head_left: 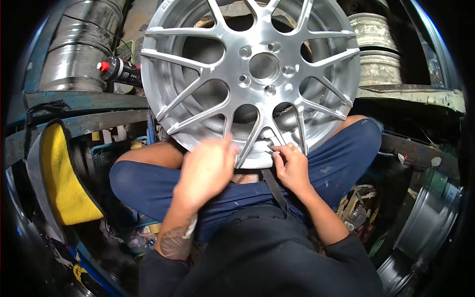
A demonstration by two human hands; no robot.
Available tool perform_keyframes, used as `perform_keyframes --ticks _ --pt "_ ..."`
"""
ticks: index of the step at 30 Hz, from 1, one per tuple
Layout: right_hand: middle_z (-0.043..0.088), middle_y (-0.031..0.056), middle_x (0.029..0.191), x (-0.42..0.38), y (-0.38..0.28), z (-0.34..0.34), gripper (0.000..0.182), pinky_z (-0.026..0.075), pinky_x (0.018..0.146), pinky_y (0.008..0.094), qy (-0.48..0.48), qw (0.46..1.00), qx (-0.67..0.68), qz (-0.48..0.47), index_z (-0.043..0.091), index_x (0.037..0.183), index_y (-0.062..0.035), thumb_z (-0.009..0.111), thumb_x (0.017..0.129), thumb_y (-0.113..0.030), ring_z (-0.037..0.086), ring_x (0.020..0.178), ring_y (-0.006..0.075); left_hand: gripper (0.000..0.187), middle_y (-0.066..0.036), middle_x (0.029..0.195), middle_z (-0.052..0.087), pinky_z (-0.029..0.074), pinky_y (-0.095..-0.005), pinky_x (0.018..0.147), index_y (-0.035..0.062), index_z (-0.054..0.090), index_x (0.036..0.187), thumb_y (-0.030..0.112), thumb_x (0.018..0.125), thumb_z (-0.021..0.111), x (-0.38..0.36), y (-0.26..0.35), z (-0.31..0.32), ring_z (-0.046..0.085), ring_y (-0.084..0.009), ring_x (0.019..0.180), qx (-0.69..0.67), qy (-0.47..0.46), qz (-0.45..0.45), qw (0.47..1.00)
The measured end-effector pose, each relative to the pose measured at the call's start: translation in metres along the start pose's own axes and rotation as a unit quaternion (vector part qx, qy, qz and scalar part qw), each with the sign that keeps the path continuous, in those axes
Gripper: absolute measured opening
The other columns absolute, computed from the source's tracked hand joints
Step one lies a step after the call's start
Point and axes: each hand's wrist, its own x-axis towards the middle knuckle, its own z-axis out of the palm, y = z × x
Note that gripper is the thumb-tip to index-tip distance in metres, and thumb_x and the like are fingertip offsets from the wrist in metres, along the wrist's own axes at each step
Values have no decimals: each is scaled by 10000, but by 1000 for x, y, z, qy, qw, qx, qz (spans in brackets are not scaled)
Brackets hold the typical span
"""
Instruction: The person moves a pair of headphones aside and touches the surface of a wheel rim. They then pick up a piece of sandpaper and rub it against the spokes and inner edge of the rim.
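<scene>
A large silver alloy wheel [237, 44] with many spokes lies across the bench in front of me, its lower rim over my lap. My left hand [208, 166], smeared by motion, is over the lower left of the rim beside a spoke; its fingers cannot be made out. At the bottom of the rim, my right hand [290, 163] has thumb and fingers pinched together around something small and dark near the base of a spoke. What that thing is, I cannot make out.
A black bottle with a red cap [122, 71] lies left of the wheel. Metal rims [377, 67] are stacked at the back right. A yellow and grey cloth [67, 173] hangs at the left. Another rim [428, 222] stands at the lower right.
</scene>
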Motion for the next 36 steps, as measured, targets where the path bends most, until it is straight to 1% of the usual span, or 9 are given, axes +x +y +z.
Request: perform_keyframes --ticks 3,4,7,8,11,18,22,31,36 --pt "641 124 816 2 1 -6 123 514 657 372 -9 997 73 36 732 1000 -22 712 885 -60 651 699 253 318 -212 1023 716 517 -515 904 -16 712 1115 269 1003 628 39 -15 -10 679 -421 998 103 244 65 962" --pt "639 122 813 1 3 -7 126 512 658 369 -16 996 77 32 736 1003 -25 714 885 -61 648 695 247 394 -217 1019 696 513 -529 885 -13 712 1043 355 1042 570 53 -23 -4 668 -436 995 92 262 70 958" --pt "610 114 780 2 9 -11 141 497 658 363 -34 991 120 44 755 1022 -37 720 889 -68 632 687 237 482 -238 917 711 532 -544 832 8 730 939 423 1062 518 76 -29 13 683 -450 936 84 131 -32 987" --pt "605 113 775 4 12 -12 139 495 660 364 -39 990 130 46 757 1021 -38 720 892 -73 632 689 237 642 -261 855 715 536 -556 790 16 737 884 554 1064 437 81 -30 18 698 -469 894 95 129 -65 985" --pt "606 124 793 1 15 -15 172 495 678 378 -47 992 118 26 754 1063 -44 716 897 -63 636 736 269 697 -276 813 713 537 -560 766 21 730 819 613 1038 435 89 -21 23 704 -482 859 58 155 -105 981" --pt "628 164 901 2 -3 -23 207 524 777 446 -75 996 6 -49 735 1084 -18 693 882 -18 658 865 346 624 -190 687 706 537 -511 639 78 701 667 552 1017 497 104 -25 43 697 -410 639 135 292 -67 945" --pt "661 135 888 4 -12 -23 215 555 744 427 -51 976 -192 -87 744 1023 -43 690 816 -24 681 847 314 580 -158 662 705 526 -475 616 89 695 638 514 1002 541 106 -29 46 689 -368 595 144 328 -44 933" --pt "723 109 794 24 -16 -18 213 542 566 461 -221 925 -297 -82 753 1076 -112 676 889 -176 708 661 331 584 -163 660 688 502 -503 585 87 647 617 523 996 556 106 -36 55 663 -400 598 112 350 -26 930" --pt "718 144 759 29 -21 -20 138 546 555 460 -241 916 -304 -105 727 927 -101 613 870 -154 726 660 336 579 -163 664 690 504 -494 588 83 639 614 508 1000 561 106 -37 53 659 -401 586 102 342 -18 934"
